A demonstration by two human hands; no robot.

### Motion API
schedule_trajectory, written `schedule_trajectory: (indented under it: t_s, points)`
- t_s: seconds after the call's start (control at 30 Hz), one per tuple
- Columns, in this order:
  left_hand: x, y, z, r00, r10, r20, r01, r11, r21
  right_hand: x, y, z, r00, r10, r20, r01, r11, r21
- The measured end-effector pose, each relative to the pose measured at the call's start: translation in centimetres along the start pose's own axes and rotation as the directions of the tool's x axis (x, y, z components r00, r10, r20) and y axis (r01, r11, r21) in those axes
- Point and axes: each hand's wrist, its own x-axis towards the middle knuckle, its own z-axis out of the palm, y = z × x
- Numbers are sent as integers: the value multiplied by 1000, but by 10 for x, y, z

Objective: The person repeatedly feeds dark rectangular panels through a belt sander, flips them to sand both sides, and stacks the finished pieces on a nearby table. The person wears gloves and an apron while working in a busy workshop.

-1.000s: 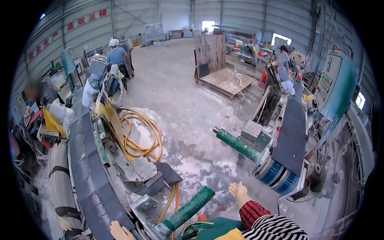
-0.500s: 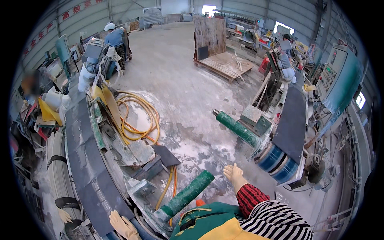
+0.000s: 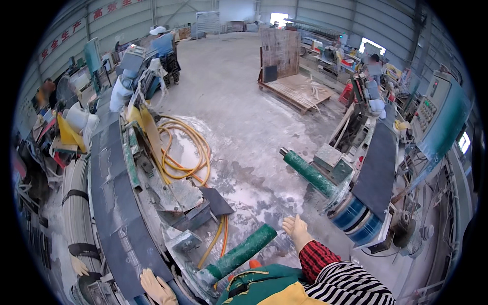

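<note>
My left hand (image 3: 156,287), in a cream glove, lies open over the near edge of a dark conveyor belt (image 3: 109,203), fingers stretched and nothing seen in them. My right hand (image 3: 296,231), gloved alike below a red-and-black checked cuff, is held out over the floor with its fingers extended and empty. Between my hands, a green roller (image 3: 244,251) slants up from the end of the left machine. Farther right and ahead, another green roller (image 3: 310,170) juts from the opposite machine beside a blue drum (image 3: 356,211).
Yellow hose (image 3: 201,152) lies coiled on the wet floor. A wooden pallet (image 3: 297,91) stands ahead. A control cabinet (image 3: 439,112) is at right. Bundled grey strips (image 3: 76,203) lie along the left; a separate cream glove (image 3: 79,265) shows beside them. A person (image 3: 163,48) stands at far left.
The view has shifted slightly, so the surroundings sit lower and farther right. The far-left person now stands more upright. Both my hands remain open, the right palm turned more upward.
</note>
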Motion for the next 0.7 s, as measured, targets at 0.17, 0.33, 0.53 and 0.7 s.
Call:
schedule_trajectory:
  t_s: [0.17,0.33,0.53,0.7]
  points:
    - [-2,11,-12,999,-46,24,47,999,-24,-3,-5,5,1000,13,1,-13,1000,-25]
    - [-2,-5,-12,1000,-7,-30,5,997,-78,22,7,-6,939,108,328,-186,958,218]
    - [4,2,-31,998,1,-58,-7,994,-107,14,3,-1,987,159,16,-157,986,-59]
    - [-5,1,-31,998,-35,-58,32,998,-48,32,-2,9,985,156,75,-147,983,-114]
